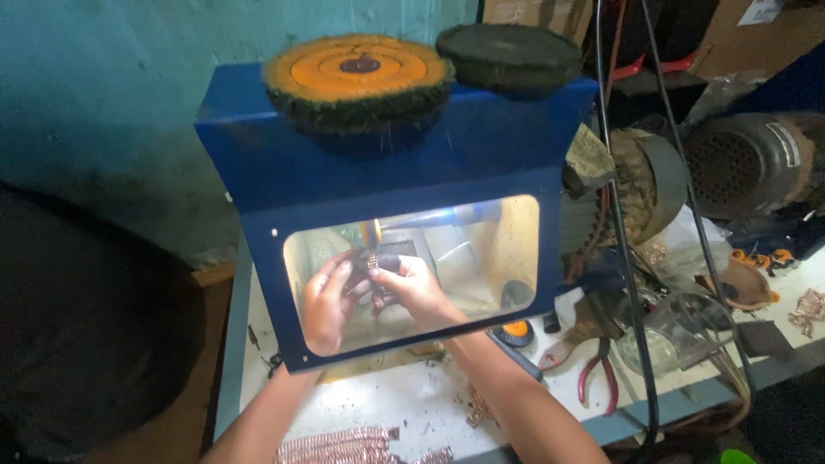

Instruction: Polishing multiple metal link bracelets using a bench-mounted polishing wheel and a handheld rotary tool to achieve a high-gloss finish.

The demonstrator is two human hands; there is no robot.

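Note:
Both my hands reach inside a blue hood (387, 163) and show through its clear window (481, 258). My left hand (325, 301) and my right hand (414, 288) together pinch a small copper-coloured chain piece (373, 262) against a dark spinning wheel (391, 256) lit from inside. My forearms enter from below the hood's front edge.
Two worn buffing discs, one orange (357, 73) and one dark (509, 53), lie on top of the hood. Copper chains (339, 447) lie on the white bench near me. Red-handled pliers (595, 374), a glass jar (666, 339), cables and a grey motor (748, 163) sit to the right.

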